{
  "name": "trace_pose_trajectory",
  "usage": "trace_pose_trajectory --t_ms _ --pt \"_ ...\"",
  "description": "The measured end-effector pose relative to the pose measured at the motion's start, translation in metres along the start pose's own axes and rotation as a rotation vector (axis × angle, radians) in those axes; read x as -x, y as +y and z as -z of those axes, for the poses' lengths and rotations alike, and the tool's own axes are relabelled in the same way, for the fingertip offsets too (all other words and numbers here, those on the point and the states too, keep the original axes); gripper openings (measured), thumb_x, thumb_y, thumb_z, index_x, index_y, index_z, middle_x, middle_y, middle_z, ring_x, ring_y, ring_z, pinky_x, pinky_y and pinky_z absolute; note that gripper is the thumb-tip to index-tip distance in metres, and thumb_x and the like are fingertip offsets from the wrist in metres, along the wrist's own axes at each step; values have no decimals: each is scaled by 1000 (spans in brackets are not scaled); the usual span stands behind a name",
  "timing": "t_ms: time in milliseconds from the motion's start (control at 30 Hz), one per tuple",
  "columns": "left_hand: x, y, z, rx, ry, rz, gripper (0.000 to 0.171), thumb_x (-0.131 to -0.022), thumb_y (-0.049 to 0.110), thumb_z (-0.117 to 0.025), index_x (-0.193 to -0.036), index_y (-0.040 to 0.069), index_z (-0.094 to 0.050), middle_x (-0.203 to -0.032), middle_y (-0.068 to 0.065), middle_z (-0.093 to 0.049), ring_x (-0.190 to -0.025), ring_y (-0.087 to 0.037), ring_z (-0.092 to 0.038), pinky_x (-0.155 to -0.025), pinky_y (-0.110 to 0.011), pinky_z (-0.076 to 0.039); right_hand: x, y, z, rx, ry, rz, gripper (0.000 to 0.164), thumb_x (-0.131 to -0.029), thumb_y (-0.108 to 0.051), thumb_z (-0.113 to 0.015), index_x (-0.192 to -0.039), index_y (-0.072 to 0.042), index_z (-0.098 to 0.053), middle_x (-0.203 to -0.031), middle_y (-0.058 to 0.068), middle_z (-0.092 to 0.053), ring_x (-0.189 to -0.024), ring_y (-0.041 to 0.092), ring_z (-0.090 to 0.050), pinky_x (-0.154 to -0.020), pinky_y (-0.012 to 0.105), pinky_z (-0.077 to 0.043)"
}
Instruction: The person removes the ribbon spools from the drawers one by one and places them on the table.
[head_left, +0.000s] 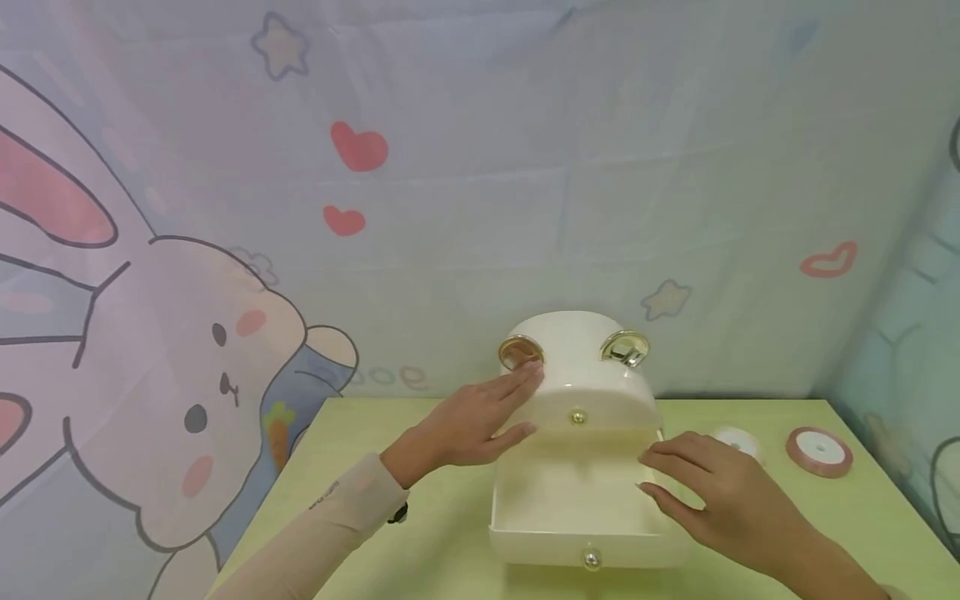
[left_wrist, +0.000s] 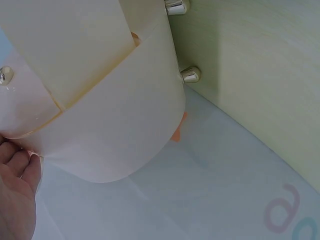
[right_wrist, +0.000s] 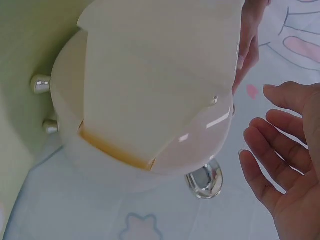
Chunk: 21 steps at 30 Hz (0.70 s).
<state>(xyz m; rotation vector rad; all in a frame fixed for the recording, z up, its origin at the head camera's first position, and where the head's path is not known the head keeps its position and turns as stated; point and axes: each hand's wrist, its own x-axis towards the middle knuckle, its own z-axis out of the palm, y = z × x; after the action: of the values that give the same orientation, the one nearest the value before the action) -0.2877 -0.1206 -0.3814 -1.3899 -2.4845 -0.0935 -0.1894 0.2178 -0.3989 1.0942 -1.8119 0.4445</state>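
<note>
Cream, glossy round-topped cabinet (head_left: pixel 573 375) with metallic gold-toned ears (head_left: pixel 621 340), standing on a pale green table (head_left: pixel 420 517); its boxy lower drawer (head_left: pixel 540 546) juts out and, if leaned on, could tip everything forward. Left hand (head_left: pixel 476 421), fingers extended, touches the cabinet's upper left; right hand (head_left: pixel 723 492), fingers apart, holds nothing beside the drawer.

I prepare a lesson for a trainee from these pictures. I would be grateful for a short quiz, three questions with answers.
1. Which drawer of the white two-drawer box is pulled out: upper or lower?
2. True or false: the pink ribbon spool lies on the green table.
3. The left grip touches: a) the green table; b) the white two-drawer box; c) the pink ribbon spool.

Key: 1. lower drawer; 2. true; 3. b.
</note>
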Motion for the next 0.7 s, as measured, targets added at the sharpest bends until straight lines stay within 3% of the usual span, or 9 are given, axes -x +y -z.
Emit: trace_pose_trajectory --t_ms 233,533,600,700 --pt "0 0 5 -2 0 1 72 -112 44 -44 -168 6 -20 -175 -11 -25 -160 -24 -36 -119 -42 -47 -4 -25 -11 -31 -33 75 36 -111 -34 -52 -101 -11 -78 -98 -4 -74 -84 14 -69 -77 27 -55" --pt "0 0 0 -19 -6 5 71 -113 44 -42 -168 6 -21 -175 -12 -27 -160 -24 -36 -122 -42 -44 9 -47 -31 -34 -35 167 32 -110 -28 -52 -101 -9 -76 -95 -3 -73 -81 12 -67 -70 24 -54" --pt "0 0 1 -23 -7 2 70 -112 43 -44 -168 6 -22 -174 -12 -28 -159 -25 -36 -123 -42 -43 14 -53 -35 -22 -53 193 29 -110 -25 -51 -101 -10 -74 -96 -3 -73 -82 11 -67 -69 23 -53" --pt "-1 0 3 -26 -11 -4 71 -112 43 -45 -168 5 -23 -174 -13 -28 -159 -25 -36 -124 -41 -42 21 -62 -40 43 -87 222 35 -112 -33 -48 -100 -12 -73 -96 -3 -72 -85 12 -66 -67 22 -51"
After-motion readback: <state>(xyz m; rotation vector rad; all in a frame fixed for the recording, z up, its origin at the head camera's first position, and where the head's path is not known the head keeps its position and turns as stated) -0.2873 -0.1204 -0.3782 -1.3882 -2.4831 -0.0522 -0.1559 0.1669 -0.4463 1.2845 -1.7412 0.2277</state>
